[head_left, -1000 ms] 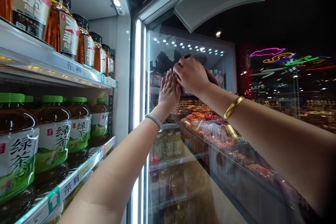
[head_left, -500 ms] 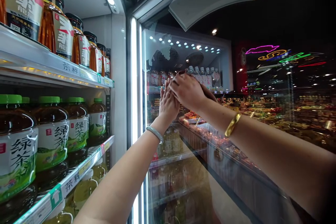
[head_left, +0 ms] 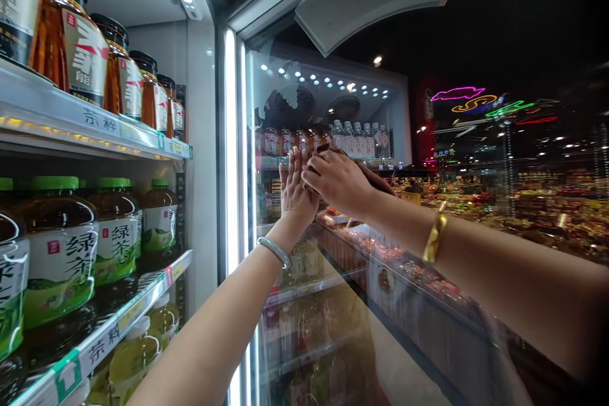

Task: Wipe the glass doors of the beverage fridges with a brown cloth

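My left hand (head_left: 297, 193) lies flat against the glass door (head_left: 333, 304) of a drinks fridge, its fingers stretched upward. A pale bangle (head_left: 275, 252) circles that wrist. My right hand (head_left: 337, 181), with a gold bracelet (head_left: 435, 238) on its arm, is up at the same glass, right beside the left and partly over its edge. Its fingers are bent and close together, and their tips are hidden. Whatever lies under them, if anything, does not show. A dark brown shape behind the right hand looks like its reflection.
On my left, an upper fridge shelf (head_left: 85, 117) bears amber bottles (head_left: 85, 57). Green-capped tea bottles (head_left: 59, 260) stand on the shelf (head_left: 107, 339) below. A bright light strip (head_left: 231, 158) runs down the frame. Beyond the glass are store displays (head_left: 523, 209) and neon shapes.
The view has turned slightly, so the shelves and door sit further left. Both hands remain at the glass; my right forearm has shifted a little, the bracelet lying further right and lower.
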Demonstrator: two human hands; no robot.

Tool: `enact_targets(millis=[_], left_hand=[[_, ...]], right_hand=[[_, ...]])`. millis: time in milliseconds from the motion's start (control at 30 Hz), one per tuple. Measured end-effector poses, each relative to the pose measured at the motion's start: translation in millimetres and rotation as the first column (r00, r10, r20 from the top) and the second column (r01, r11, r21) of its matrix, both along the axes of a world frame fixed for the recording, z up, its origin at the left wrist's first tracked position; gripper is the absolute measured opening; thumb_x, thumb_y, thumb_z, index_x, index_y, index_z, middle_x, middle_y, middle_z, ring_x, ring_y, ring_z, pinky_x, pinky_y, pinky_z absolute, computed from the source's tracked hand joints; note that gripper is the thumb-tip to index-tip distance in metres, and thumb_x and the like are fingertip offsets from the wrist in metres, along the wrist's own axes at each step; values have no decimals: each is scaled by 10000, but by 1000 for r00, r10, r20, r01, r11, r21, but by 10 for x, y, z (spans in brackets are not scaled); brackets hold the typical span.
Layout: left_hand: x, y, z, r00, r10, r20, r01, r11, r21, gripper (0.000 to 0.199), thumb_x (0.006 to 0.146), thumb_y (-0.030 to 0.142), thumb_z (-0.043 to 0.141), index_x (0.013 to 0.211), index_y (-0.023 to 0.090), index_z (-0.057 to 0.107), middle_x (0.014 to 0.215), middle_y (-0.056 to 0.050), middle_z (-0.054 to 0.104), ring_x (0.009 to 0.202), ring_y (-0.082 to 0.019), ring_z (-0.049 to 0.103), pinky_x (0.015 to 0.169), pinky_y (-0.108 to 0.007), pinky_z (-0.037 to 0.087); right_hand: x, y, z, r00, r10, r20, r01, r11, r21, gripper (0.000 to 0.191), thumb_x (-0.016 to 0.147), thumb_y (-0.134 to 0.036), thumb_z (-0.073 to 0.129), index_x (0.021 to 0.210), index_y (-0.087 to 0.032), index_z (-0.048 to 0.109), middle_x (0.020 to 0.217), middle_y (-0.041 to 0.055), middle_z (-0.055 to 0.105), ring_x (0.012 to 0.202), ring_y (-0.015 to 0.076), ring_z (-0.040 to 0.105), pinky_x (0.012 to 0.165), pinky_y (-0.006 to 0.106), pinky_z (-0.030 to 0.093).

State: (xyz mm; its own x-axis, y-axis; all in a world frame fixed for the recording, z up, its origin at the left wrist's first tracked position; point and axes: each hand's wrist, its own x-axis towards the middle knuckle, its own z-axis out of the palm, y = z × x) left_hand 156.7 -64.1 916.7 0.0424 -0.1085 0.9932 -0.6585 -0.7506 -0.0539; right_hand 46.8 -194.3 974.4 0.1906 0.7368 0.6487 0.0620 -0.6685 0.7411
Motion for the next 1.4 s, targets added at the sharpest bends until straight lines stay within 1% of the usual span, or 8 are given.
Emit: enact_targets(millis=[133,333,533,767,967,1067,1200,1400], left_hand=[[-78,-81,-22,998,-8,67,7,1000,23,645,1062,307,258,1669,197,70,1736,-85,153,1613,-202,77,1336,-504,80],[-166,-179,58,997,2,79,-3,1000,9,637,1055,268,225,1668,193,69,1736,-93,165,1615,-193,66,1331,-520,26],[-336,-275,39,998,-39,52,35,996,85,646,1063,328,273,1670,249,66,1737,-60,163,1614,-186,64,1338,-514,22],[-666,-727,62,996,-75,57,68,992,108,633,1055,292,237,1659,138,128,1739,-95,154,1617,-200,35,1342,-472,35],[-731,-814,45,993,-99,61,94,992,87,647,1067,340,253,1670,207,59,1745,-50,149,1617,-197,31,1345,-478,25],[-808,-935,15,991,-114,70,105,988,115,646,1061,310,226,1670,186,47,1747,-59,138,1617,-196,42,1344,-467,18],[-932,-1129,18,990,-139,34,137,989,57,642,1064,315,211,1667,167,44,1751,-65,117,1620,-212,6,1340,-490,-4],[-1057,-1261,-122,984,-168,52,160,978,135,652,1065,344,233,1666,159,59,1746,-77,141,1622,-218,42,1344,-478,-8]], right_hand=[[-203,-384,32,1000,-7,-14,6,996,-88,304,987,-166,513,1269,-203,619,1234,110,646,1113,262,553,920,406,468],[-239,-304,223,990,-38,139,6,974,225,326,1035,-245,408,1259,-189,639,1222,147,645,1104,302,561,880,435,461],[-361,-540,-103,1000,11,-21,-11,1000,-23,282,1018,-202,451,1205,-219,662,1218,99,668,1106,252,557,932,404,458],[-545,-771,133,984,-3,178,-53,949,310,324,1036,-259,407,1231,-225,663,1227,118,649,1167,310,548,929,470,480],[-738,-1021,-214,1000,-10,16,9,994,113,305,1026,-234,436,1219,-247,671,1235,89,672,1173,278,566,965,455,499],[-888,-1251,-168,998,-13,68,-2,975,220,310,1023,-261,441,1232,-285,669,1248,82,662,1194,287,560,966,479,490],[-882,-1156,-57,986,-66,150,0,917,400,356,1036,-292,382,1249,-263,665,1255,114,641,1206,314,533,948,497,477],[-1040,-1382,-452,997,-68,38,57,969,239,288,990,-262,503,1215,-325,671,1278,73,673,1203,284,556,983,479,493]])
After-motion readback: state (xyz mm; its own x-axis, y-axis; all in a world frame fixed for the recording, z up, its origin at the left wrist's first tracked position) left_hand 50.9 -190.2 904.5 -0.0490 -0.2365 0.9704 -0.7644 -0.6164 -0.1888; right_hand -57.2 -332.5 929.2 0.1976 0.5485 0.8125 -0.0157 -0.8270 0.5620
